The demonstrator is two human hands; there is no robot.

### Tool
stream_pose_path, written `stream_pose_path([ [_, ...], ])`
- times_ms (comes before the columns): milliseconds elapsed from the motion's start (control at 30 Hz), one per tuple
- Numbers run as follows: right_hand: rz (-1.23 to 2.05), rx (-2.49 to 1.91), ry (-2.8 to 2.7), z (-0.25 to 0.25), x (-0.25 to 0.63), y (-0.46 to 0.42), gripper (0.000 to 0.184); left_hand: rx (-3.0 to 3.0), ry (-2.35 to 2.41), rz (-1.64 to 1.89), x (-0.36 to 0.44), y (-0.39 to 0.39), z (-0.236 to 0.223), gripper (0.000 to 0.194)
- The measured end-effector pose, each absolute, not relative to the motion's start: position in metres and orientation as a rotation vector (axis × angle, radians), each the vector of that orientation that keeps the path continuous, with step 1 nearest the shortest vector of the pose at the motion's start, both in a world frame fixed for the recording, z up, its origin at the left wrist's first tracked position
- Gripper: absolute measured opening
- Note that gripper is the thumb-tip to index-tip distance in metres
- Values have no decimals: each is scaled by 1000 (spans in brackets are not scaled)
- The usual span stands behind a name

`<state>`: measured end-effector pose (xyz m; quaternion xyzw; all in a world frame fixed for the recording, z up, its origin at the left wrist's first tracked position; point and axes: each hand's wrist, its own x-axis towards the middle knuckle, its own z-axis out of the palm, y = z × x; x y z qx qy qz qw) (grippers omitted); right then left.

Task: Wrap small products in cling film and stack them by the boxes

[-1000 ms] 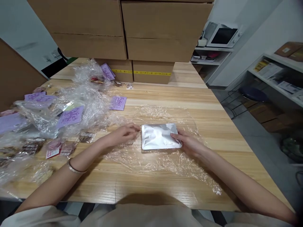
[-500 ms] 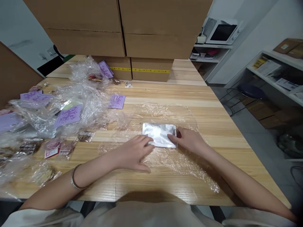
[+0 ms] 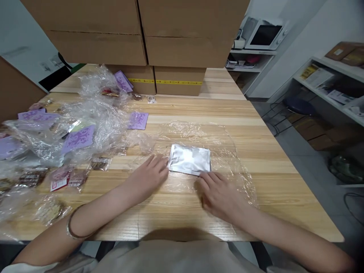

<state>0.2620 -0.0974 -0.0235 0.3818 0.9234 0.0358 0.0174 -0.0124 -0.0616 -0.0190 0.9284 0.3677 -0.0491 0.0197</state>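
Observation:
A flat silver foil pouch (image 3: pixel 190 159) lies on a sheet of clear plastic film (image 3: pixel 227 151) spread over the wooden table (image 3: pixel 273 167). My left hand (image 3: pixel 149 176) lies flat on the film just left of the pouch, fingers stretched out, fingertips at the pouch's left edge. My right hand (image 3: pixel 217 193) lies palm down on the film in front of the pouch, fingers spread, fingertips near its front edge. Neither hand holds anything.
Crumpled clear wrap (image 3: pixel 85 117) with purple cards (image 3: pixel 78 139) and small snack packets (image 3: pixel 99 163) covers the table's left side. Stacked cardboard boxes (image 3: pixel 176 41) stand at the far edge. Shelves (image 3: pixel 330 87) and a stool (image 3: pixel 298 105) are off to the right.
Both hands came off the pouch and slid back toward me onto the film. The right hand moved from the pouch's right end to its front. The pouch lies slightly turned.

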Motion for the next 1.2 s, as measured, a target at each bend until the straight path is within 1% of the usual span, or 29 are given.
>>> stream_pose_path([
  [67, 291, 1232, 2794, -27, 269, -101, 26, 2777, 1200, -146, -24, -57, -7, 29],
  [100, 321, 1267, 2758, -25, 275, -101, 27, 2701, 1201, -132, -30, -52, -1, 23],
  [167, 209, 1361, 2724, -18, 292, -99, 29, 2511, 1164, -73, -45, -41, 8, 21],
  [233, -107, 1460, 2735, -7, 313, -90, 31, 2277, 1134, 2, -58, -28, 10, 26],
  [300, -512, 1533, 2729, 4, 336, -75, 31, 2066, 1166, 89, -67, -15, 7, 31],
  [367, -872, 1600, 2679, 11, 356, -55, 24, 1927, 1228, 204, -69, -4, 0, 37],
  [400, -1023, 1649, 2636, 12, 364, -44, 23, 1892, 1251, 269, -68, 0, -4, 39],
  [500, -1434, 1814, 2468, 3, 376, -12, 35, 1880, 1338, 388, -58, 6, -16, 43],
  [567, -1542, 1892, 2387, -10, 376, 4, 42, 1972, 1445, 353, -51, 8, -23, 43],
  [700, -1360, 2008, 2346, -36, 375, 24, 48, 2292, 1726, 67, -43, 7, -32, 34],
  [800, -1311, 1953, 2312, -42, 389, 30, 43, 2349, 1832, -120, -45, 6, -33, 29],
  [867, -1258, 1936, 2312, -37, 402, 29, 40, 2407, 1857, -75, -46, 3, -31, 31],
  [900, -1180, 1978, 2335, -31, 407, 27, 42, 2484, 1865, 14, -46, 0, -29, 35],
  [967, -877, 2132, 2467, -17, 408, 18, 48, 2717, 1850, 320, -40, -8, -26, 42],
  [1033, -402, 2237, 2701, -4, 393, 3, 46, 2977, 1638, 680, -28, -20, -26, 41],
  [1067, -162, 2205, 2829, 0, 380, -7, 41, 3089, 1419, 800, -21, -26, -27, 38],
  [1100, 3, 2124, 2954, 2, 365, -16, 35, 3165, 1167, 850, -12, -32, -30, 34],
  [1133, 16, 1942, 3082, 1, 348, -26, 32, 3202, 927, 825, -3, -37, -34, 32],
  [1167, -64, 1702, 3173, -2, 332, -34, 34, 3198, 775, 760, 5, -40, -38, 31],
  [1200, -137, 1487, 3220, -8, 317, -41, 38, 3167, 715, 680, 12, -42, -44, 33],
])
